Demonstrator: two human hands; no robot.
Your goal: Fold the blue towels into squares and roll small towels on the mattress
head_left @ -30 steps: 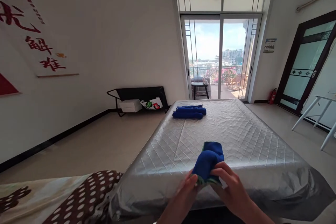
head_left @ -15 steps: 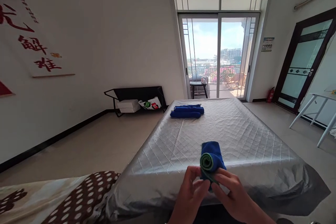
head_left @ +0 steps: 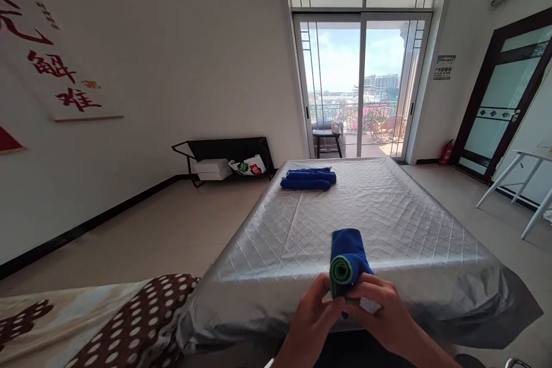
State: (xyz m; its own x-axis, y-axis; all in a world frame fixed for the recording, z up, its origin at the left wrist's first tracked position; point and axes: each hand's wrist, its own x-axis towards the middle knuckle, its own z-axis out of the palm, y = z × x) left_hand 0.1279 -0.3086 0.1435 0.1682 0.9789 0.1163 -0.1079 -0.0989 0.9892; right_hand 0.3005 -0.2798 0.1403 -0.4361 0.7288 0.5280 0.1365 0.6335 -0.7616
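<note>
A blue towel (head_left: 347, 243) with a green edge is partly rolled at the front of the silver-covered table (head_left: 276, 241). Its coiled end faces me, and a flat stretch lies beyond the roll. My left hand (head_left: 314, 310) pinches the near left side of the towel with thumb and fingers. On the other side, my right hand (head_left: 379, 305) grips the roll's near right edge, the thumbs close together. The fingertips under the cloth are partly hidden. Farther off, several rolled blue towels (head_left: 308, 178) lie stacked at the table's far left.
Left of the table, a patterned blanket (head_left: 129, 322) with brown polka dots lies low. A black rack (head_left: 228, 152) holding a white box (head_left: 212, 169) stands by the wall. Behind are glass sliding doors (head_left: 362, 86); a white-legged table (head_left: 517, 178) is at the right.
Both hands keep their hold on the towel, with the fingers slightly shifted. The coil looks a little looser at its centre. The camera view has tilted slightly.
</note>
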